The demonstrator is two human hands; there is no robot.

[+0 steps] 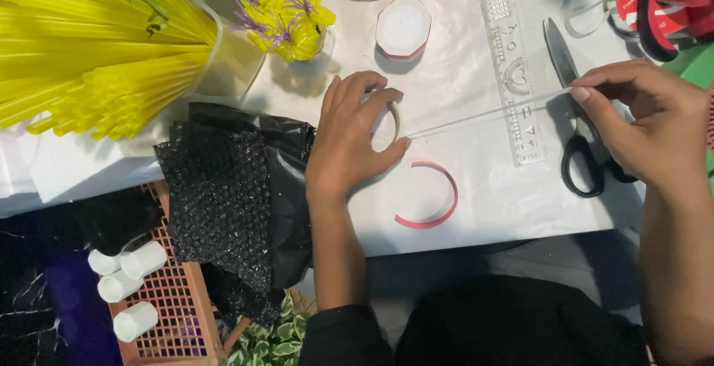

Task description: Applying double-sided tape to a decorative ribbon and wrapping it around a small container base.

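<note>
While the left hand (pixel 349 139) clamps the small roll of clear tape (pixel 390 117) on the white worktop (pixel 476 202), the right hand (pixel 647 124), pinching the drawn-out clear strip (pixel 483 115), should keep it taut and level.

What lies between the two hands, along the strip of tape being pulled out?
In the head view, the stretched clear tape strip spans from the left hand to the right hand, crossing over a clear stencil ruler and scissors.

Small roll of clear tape (pixel 390 117) on the white table, its strip (pixel 487 113) stretched taut rightward.
</note>
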